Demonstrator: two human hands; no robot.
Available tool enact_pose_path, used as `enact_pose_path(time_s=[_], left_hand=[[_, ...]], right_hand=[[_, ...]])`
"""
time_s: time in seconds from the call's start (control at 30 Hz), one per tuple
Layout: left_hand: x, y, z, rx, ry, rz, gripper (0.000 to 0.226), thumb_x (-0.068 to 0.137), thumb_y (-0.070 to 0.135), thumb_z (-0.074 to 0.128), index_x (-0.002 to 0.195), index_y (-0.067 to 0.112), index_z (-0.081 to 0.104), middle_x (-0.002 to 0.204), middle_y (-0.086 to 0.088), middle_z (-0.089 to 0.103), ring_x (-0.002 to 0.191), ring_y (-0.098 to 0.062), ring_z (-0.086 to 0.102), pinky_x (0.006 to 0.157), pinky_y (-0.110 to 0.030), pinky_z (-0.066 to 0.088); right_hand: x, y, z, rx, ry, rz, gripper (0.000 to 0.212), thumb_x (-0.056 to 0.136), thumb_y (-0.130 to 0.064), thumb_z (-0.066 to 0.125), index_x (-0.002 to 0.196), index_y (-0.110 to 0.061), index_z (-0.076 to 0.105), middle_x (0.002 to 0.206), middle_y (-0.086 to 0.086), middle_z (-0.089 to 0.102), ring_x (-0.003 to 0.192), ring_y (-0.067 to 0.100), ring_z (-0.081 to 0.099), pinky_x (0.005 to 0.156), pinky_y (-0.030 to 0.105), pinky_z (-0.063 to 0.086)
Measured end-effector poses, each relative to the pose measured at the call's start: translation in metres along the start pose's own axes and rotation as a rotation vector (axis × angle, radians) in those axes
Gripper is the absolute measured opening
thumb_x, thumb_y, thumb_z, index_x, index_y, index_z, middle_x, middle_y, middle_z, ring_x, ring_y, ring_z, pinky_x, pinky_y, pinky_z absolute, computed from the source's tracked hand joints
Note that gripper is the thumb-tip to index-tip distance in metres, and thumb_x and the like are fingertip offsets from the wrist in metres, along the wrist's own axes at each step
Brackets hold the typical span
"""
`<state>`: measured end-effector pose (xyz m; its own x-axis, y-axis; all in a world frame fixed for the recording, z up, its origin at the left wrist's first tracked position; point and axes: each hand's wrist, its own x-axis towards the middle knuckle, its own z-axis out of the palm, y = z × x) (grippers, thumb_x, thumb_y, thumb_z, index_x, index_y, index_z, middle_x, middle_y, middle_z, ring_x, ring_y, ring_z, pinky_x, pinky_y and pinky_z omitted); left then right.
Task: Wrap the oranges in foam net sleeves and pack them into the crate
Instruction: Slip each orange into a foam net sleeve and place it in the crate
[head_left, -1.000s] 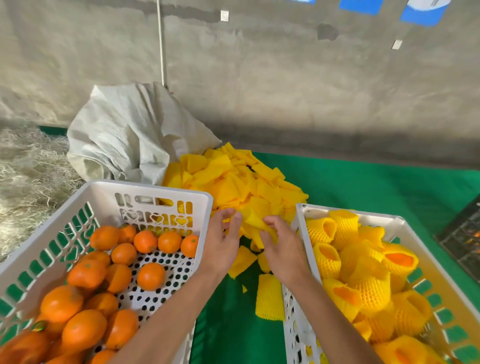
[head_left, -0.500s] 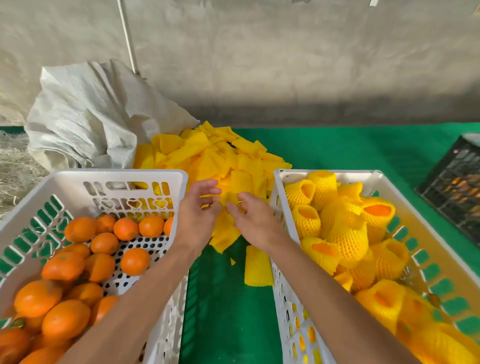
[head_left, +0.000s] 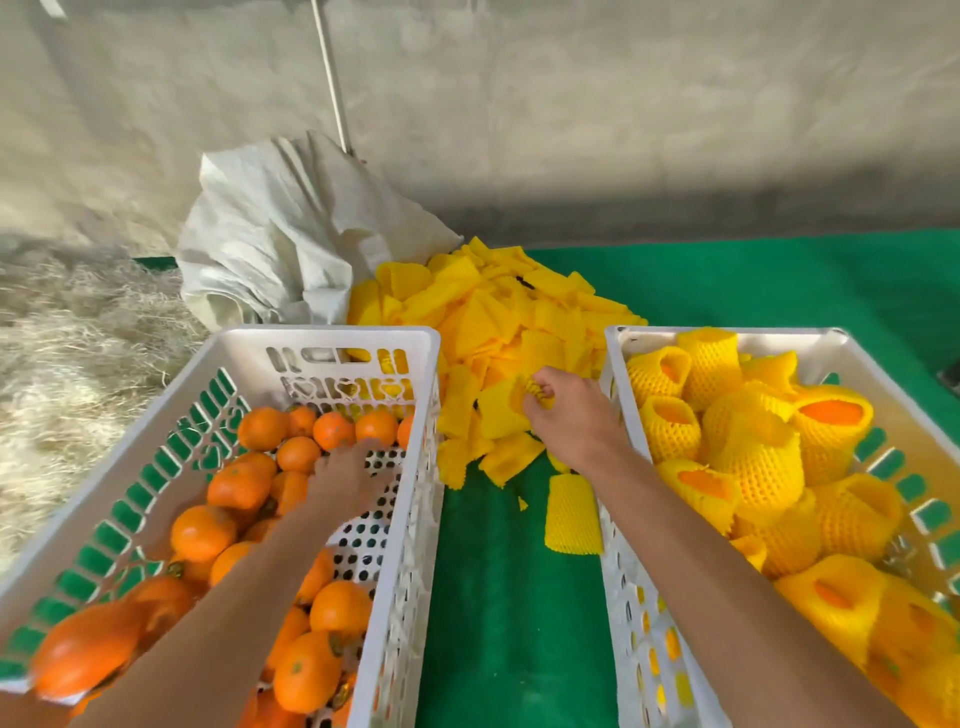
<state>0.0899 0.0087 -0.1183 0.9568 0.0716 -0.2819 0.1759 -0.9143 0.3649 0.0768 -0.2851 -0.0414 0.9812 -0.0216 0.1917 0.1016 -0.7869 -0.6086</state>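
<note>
A white crate on the left holds several bare oranges. My left hand reaches down into it, blurred, its fingers over the perforated bottom among the oranges; I cannot tell whether it holds one. Between the crates lies a pile of flat yellow foam net sleeves. My right hand pinches one yellow sleeve at the pile's near edge. The white crate on the right is filled with several oranges wrapped in yellow sleeves.
A green mat covers the floor under both crates. One rounded sleeve lies alone on it beside the right crate. A crumpled white sack sits behind the left crate, straw to the left, a concrete wall behind.
My left hand has left the sleeve pile and dropped into the left crate among the oranges. My right hand has stayed at the pile, now pinching a sleeve. The camera has shifted.
</note>
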Motion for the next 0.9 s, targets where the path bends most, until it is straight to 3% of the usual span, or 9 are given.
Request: enact_pose_path(time_s=[0.07, 0.1, 0.3, 0.47, 0.53, 0.6, 0.7, 0.83, 0.9], left_hand=[[-0.003, -0.023, 0.025, 0.251, -0.116, -0.020, 0.071, 0.096, 0.045, 0.064, 0.158, 0.038, 0.029, 0.168, -0.014, 0.014, 0.151, -0.046, 0.016, 0.122, -0.057, 0.022], [-0.004, -0.028, 0.031, 0.290, -0.120, -0.014, 0.075, 0.095, 0.044, 0.065, 0.158, 0.040, 0.025, 0.168, -0.013, 0.007, 0.150, -0.048, 0.015, 0.121, -0.057, 0.022], [-0.001, -0.015, 0.006, 0.026, 0.095, -0.029, 0.064, 0.092, 0.031, 0.072, 0.149, 0.023, 0.045, 0.141, -0.015, 0.047, 0.120, -0.037, 0.053, 0.101, -0.046, 0.049], [-0.015, 0.052, -0.039, -0.622, 0.454, 0.053, 0.074, 0.085, 0.049, 0.079, 0.147, 0.021, 0.049, 0.136, -0.006, 0.058, 0.120, -0.025, 0.060, 0.101, -0.044, 0.054], [-0.031, 0.089, -0.054, -0.797, 0.507, 0.145, 0.072, 0.082, 0.054, 0.081, 0.142, 0.022, 0.056, 0.125, 0.003, 0.065, 0.106, -0.014, 0.067, 0.087, -0.030, 0.057], [-0.049, 0.121, -0.061, -0.907, 0.431, 0.288, 0.057, 0.080, 0.052, 0.084, 0.126, 0.025, 0.067, 0.108, 0.010, 0.073, 0.091, -0.004, 0.070, 0.072, -0.017, 0.055], [-0.068, 0.159, -0.055, -1.053, 0.201, 0.400, 0.040, 0.075, 0.049, 0.089, 0.101, 0.022, 0.077, 0.089, 0.007, 0.077, 0.081, -0.007, 0.069, 0.068, -0.018, 0.053], [-0.072, 0.171, -0.027, -1.305, -0.184, 0.312, 0.077, 0.064, 0.062, 0.084, 0.124, 0.016, 0.073, 0.121, 0.001, 0.075, 0.119, -0.017, 0.067, 0.105, -0.038, 0.050], [-0.070, 0.166, -0.017, -1.334, -0.350, 0.276, 0.092, 0.059, 0.069, 0.086, 0.135, 0.021, 0.066, 0.131, 0.005, 0.071, 0.128, -0.017, 0.061, 0.109, -0.042, 0.046]], right_hand=[[0.001, 0.001, 0.002, 0.018, -0.016, -0.001, 0.031, 0.098, -0.032, 0.059, 0.071, -0.025, 0.044, 0.074, 0.000, 0.058, 0.072, 0.023, 0.056, 0.056, 0.037, 0.041], [0.001, 0.001, 0.004, 0.021, -0.024, 0.001, 0.033, 0.097, -0.031, 0.059, 0.069, -0.025, 0.043, 0.073, 0.002, 0.058, 0.073, 0.024, 0.057, 0.059, 0.039, 0.044], [0.004, 0.003, 0.005, 0.057, -0.032, 0.006, 0.037, 0.097, -0.029, 0.060, 0.066, -0.024, 0.041, 0.065, -0.001, 0.050, 0.063, 0.020, 0.051, 0.053, 0.037, 0.038], [0.007, 0.002, 0.004, 0.086, 0.025, 0.016, 0.034, 0.097, -0.031, 0.061, 0.068, -0.024, 0.045, 0.063, -0.006, 0.044, 0.057, 0.008, 0.041, 0.048, 0.031, 0.029], [0.008, 0.001, 0.003, 0.091, 0.052, 0.027, 0.033, 0.097, -0.031, 0.062, 0.069, -0.024, 0.045, 0.062, -0.006, 0.044, 0.055, 0.008, 0.041, 0.048, 0.028, 0.028], [0.007, -0.002, 0.002, 0.082, 0.071, 0.038, 0.032, 0.096, -0.031, 0.063, 0.070, -0.024, 0.047, 0.064, -0.007, 0.046, 0.058, 0.011, 0.044, 0.048, 0.026, 0.025], [0.008, -0.004, -0.002, 0.064, 0.069, 0.090, 0.013, 0.096, -0.030, 0.066, 0.092, -0.018, 0.067, 0.088, -0.002, 0.065, 0.082, 0.022, 0.060, 0.061, 0.027, 0.035], [0.005, 0.000, -0.006, 0.127, 0.138, 0.078, 0.010, 0.090, -0.019, 0.072, 0.094, -0.010, 0.069, 0.096, 0.008, 0.071, 0.089, 0.029, 0.065, 0.066, 0.032, 0.043], [0.002, 0.000, -0.007, 0.197, 0.124, 0.050, 0.013, 0.088, -0.020, 0.077, 0.095, -0.010, 0.071, 0.096, 0.008, 0.070, 0.088, 0.027, 0.064, 0.070, 0.037, 0.050]])
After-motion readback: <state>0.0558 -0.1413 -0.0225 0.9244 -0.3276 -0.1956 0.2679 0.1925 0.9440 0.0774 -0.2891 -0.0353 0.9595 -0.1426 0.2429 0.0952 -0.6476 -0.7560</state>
